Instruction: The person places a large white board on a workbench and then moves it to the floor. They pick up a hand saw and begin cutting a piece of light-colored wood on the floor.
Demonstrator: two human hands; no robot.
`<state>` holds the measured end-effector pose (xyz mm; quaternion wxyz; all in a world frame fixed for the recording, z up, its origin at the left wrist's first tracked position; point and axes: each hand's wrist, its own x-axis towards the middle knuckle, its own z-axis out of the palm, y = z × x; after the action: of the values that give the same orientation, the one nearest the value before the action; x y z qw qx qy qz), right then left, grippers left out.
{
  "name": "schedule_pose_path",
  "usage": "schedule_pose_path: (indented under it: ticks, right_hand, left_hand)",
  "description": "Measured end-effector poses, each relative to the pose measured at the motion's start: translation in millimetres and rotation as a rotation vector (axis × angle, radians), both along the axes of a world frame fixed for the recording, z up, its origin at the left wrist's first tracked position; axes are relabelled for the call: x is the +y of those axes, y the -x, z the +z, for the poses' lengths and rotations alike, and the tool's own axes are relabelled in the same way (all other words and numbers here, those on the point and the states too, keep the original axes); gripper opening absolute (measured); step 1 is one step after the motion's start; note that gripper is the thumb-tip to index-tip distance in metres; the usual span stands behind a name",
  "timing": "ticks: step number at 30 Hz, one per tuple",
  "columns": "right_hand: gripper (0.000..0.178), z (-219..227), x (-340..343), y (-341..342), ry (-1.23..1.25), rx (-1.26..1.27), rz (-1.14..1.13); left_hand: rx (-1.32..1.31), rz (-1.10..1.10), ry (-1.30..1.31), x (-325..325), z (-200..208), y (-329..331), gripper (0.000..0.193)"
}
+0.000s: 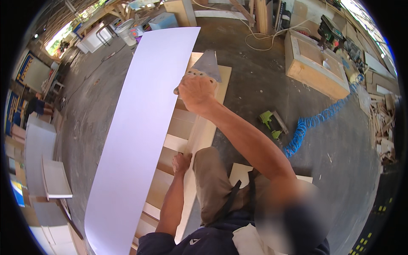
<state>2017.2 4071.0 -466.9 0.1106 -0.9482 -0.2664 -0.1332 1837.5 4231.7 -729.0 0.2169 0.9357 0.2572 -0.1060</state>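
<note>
My right hand (197,93) is closed around a flat tool with a wide, triangular grey metal blade (207,64). Round marks dot its tan handle part, and its exact kind is unclear. It is over the far end of a long wooden frame (223,80) with crosspieces. Further down, my left hand (182,162) has its fingers curled at the frame's long side rail, beside my knee. A long white sheet (127,127) with a rounded near corner lies along the frame's left side, covering part of it.
On the floor to the right are a green power tool (267,119), a coiled blue air hose (301,131) and a wooden box (316,68). Scrap wood (384,127) is piled at the far right. Pale panels (57,178) stand at left, near another person (38,106).
</note>
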Motion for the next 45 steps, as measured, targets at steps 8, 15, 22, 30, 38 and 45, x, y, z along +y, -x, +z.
schedule_pose_path:
  ticks: [8, 15, 22, 30, 38, 45]
  right_hand:
    - [0.005, 35.7, 68.4, -20.0, 0.204, 0.156, -0.039]
    - [0.005, 19.3, 101.5, -14.7, 0.257, 0.155, -0.100]
    - [0.007, -5.0, 81.3, -51.8, 0.062, 0.186, -0.152]
    - [0.011, -10.6, 82.5, -44.3, 0.047, 0.106, -0.147]
    - [0.012, -2.5, 73.4, -48.9, 0.050, 0.168, -0.073]
    - [0.013, -44.9, 57.7, -85.1, -0.003, 0.087, -0.094]
  left_hand:
    - [0.068, -0.077, -0.074, 10.4, -7.4, -3.3, 0.059]
    - [0.060, -0.081, -0.047, 17.9, -18.5, -2.0, 0.059]
    - [0.092, -0.086, 0.010, 11.5, -7.4, -4.3, 0.058]
    - [0.090, -0.047, 0.025, 12.5, -6.5, -6.3, 0.058]
    - [0.066, -0.050, 0.012, 16.7, -6.3, -3.6, 0.060]
    - [0.030, -0.055, 0.002, 9.1, -1.3, -2.8, 0.059]
